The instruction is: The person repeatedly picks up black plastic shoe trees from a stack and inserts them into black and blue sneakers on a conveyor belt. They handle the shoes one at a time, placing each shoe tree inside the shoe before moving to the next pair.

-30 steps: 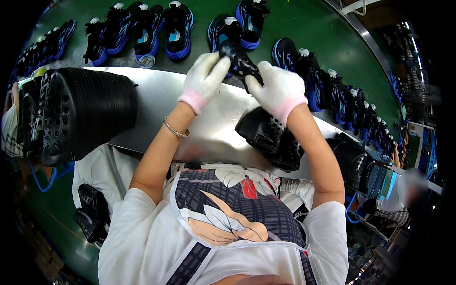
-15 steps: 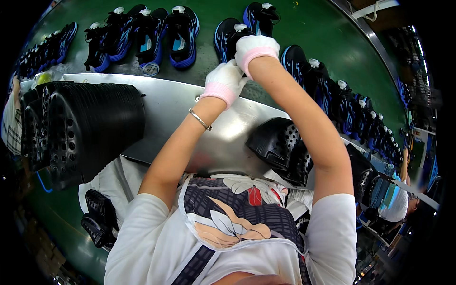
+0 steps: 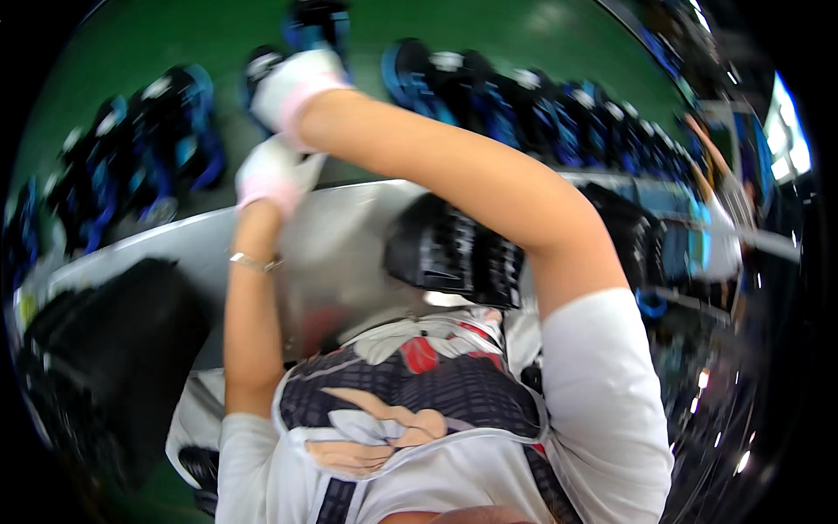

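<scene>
Metal bench [image 3: 345, 218]: shiny, just beyond the printed apron [image 3: 375, 419].
Left end: a bulky black stack [image 3: 131, 323], blurred.
Right end: black moulded parts [image 3: 441, 249], partly behind the right forearm [image 3: 463, 162].
Left hand [image 3: 278, 172]: white-gloved, just below the right; cannot tell if it pinches anything.
Right hand [image 3: 301, 92]: white-gloved, over 1 dark shoe [image 3: 258, 65], covering much of it; grip hidden.
Green surface [image 3: 227, 33]: blue-black shoes [image 3: 502, 109] in a row rightward.
Far right: a person [image 3: 720, 236] in white.
Labels: too blurred to read.

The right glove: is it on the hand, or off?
On: the white glove covers the right hand, pink cuff showing.
</scene>
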The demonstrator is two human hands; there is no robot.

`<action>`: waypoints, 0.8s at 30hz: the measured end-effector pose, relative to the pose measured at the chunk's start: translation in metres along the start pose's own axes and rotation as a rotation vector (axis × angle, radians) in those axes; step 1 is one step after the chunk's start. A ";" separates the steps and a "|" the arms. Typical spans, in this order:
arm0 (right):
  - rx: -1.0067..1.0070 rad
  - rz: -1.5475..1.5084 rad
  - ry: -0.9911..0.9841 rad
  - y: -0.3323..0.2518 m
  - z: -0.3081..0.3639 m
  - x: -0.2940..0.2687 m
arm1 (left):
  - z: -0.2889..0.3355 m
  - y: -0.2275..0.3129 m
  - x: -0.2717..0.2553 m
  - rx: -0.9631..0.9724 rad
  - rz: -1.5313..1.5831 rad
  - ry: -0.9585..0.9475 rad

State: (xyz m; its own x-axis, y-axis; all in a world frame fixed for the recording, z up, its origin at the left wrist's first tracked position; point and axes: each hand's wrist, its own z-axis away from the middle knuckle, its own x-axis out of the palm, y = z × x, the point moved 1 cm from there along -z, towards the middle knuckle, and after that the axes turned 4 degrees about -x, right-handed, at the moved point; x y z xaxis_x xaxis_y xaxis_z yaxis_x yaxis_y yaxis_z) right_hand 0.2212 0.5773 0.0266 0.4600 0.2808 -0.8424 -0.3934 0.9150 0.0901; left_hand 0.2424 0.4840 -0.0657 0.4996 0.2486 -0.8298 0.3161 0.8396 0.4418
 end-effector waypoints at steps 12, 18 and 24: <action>0.088 -0.194 0.121 0.007 -0.189 0.061 | -0.013 -0.015 0.014 0.253 -0.165 0.161; 0.151 -0.347 0.388 -0.021 -0.089 0.066 | -0.021 -0.068 0.023 0.096 -0.257 0.143; 0.119 -0.353 0.404 0.013 0.177 0.095 | -0.017 -0.023 -0.010 0.072 0.070 -0.012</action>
State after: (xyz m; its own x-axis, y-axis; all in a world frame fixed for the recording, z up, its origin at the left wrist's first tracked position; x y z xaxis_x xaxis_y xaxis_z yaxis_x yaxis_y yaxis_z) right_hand 0.4006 0.6667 0.0421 0.1967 -0.1613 -0.9671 -0.1670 0.9665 -0.1951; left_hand 0.2161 0.4704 -0.0739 0.5322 0.2992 -0.7920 0.3372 0.7832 0.5225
